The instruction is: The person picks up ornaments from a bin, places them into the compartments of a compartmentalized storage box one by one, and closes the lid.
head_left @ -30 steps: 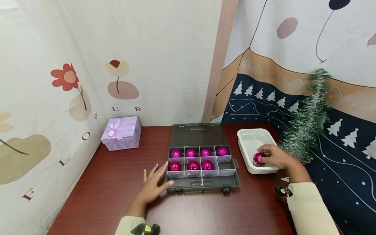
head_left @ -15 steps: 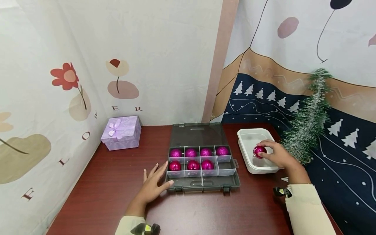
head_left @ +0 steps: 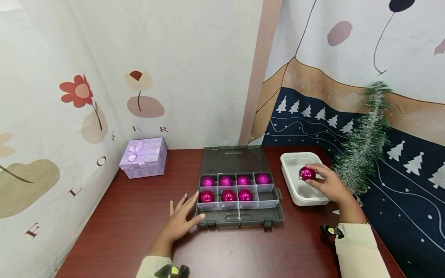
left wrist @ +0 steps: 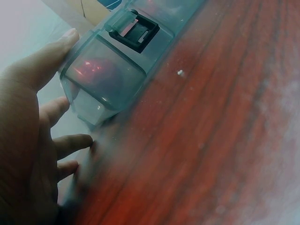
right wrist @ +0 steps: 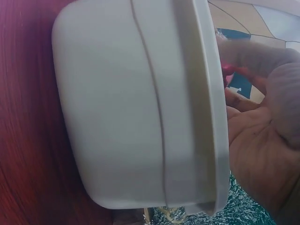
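Between the thumb and fingers of my right hand (head_left: 326,181) is a shiny magenta Christmas bauble (head_left: 307,173), held over the white plastic tub (head_left: 290,187). In the right wrist view the tub's side wall hides most of the bauble. My left hand (head_left: 180,220) lies with spread fingers against the left front corner of a dark see-through organizer box (head_left: 222,222), its lid tipped back. Glittery baubles (head_left: 226,180) fill the box's back row. Three shiny baubles (head_left: 228,195) sit in the middle row, whose right compartment (head_left: 267,195) holds none.
A lilac gift box (head_left: 143,157) with a bow stands at the back left of the brown table (head_left: 222,255). A small frosted artificial tree (head_left: 365,146) rises behind the tub on the right. Printed cloth walls border the table.
My right hand has lifted the bauble up from the tub's floor and brought it slightly back. The left hand and the organizer box stay in place.
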Available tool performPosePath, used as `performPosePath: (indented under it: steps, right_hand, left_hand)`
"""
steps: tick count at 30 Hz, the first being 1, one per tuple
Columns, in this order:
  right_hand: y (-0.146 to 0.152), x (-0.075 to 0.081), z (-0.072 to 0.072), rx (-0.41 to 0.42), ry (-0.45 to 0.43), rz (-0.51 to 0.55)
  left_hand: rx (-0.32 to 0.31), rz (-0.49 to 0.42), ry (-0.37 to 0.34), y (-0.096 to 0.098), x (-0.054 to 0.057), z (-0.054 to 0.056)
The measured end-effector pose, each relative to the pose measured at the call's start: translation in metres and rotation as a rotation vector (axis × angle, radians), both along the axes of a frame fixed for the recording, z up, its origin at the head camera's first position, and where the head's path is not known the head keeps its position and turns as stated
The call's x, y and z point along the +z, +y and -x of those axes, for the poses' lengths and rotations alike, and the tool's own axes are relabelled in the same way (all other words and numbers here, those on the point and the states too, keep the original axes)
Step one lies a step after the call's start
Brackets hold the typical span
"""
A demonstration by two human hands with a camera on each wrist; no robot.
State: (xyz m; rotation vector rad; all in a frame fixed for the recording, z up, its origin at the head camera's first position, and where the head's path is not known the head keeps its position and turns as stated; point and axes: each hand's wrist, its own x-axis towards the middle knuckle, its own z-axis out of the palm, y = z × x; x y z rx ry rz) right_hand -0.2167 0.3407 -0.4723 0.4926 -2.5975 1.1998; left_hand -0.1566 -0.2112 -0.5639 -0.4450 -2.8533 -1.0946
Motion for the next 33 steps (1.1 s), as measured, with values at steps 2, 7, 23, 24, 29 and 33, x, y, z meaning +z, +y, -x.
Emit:
performPosePath:
  steps: [2, 7, 23, 24, 29, 33]
  right_hand:
    - [-0.003, -0.001, -0.001, 0.011, 0.014, 0.028]
    - [-0.013, -0.002, -0.005, 0.006, 0.028, 0.063]
    - [-0.043, -0.006, -0.01, 0.095, 0.085, 0.135]
    - [-0.045, -0.006, -0.011, 0.093, 0.085, 0.128]
    - [-0.055, -0.005, -0.015, 0.085, 0.083, 0.112]
    - [-0.06, -0.007, -0.016, 0.098, 0.097, 0.096]
  left_hand:
    - [0.002, 0.002, -0.005, 0.0, -0.001, 0.0]
    - [0.001, 0.0, -0.014, 0.0, -0.001, 0.0]
    - [-0.001, 0.0, -0.003, 0.0, 0.0, 0.0]
    - [-0.001, 0.001, -0.007, 0.0, 0.0, 0.0]
    - [0.003, -0.001, -0.014, 0.0, 0.001, -0.001]
    - [0.002, 0.001, -0.017, 0.0, 0.0, -0.001]
